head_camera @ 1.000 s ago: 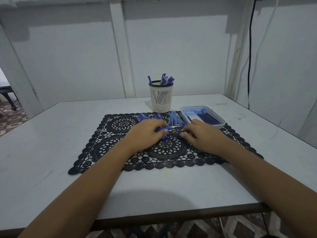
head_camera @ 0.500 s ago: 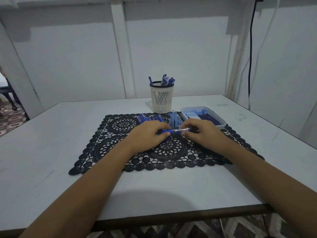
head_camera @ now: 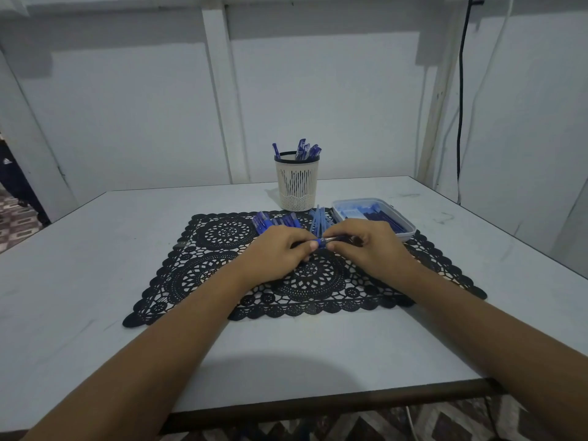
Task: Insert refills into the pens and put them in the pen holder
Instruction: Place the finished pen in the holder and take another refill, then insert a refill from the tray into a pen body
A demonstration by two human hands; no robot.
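Note:
My left hand and my right hand meet over the middle of the black lace mat, both pinching one blue pen that lies level between them. Only a short stretch of the pen shows between the fingertips. Behind the hands lie a row of blue pen parts and a bundle of light blue refills. The white mesh pen holder stands upright beyond the mat with several blue pens sticking out of it.
A clear plastic tray with dark blue pieces sits at the mat's back right corner. The white table ends in a dark front edge near me. White walls close in behind and right, with a black cable hanging down.
Both hands have lifted slightly and closed in on the pen. The right hand has slid left along it, so less of the pen shows between the fingers.

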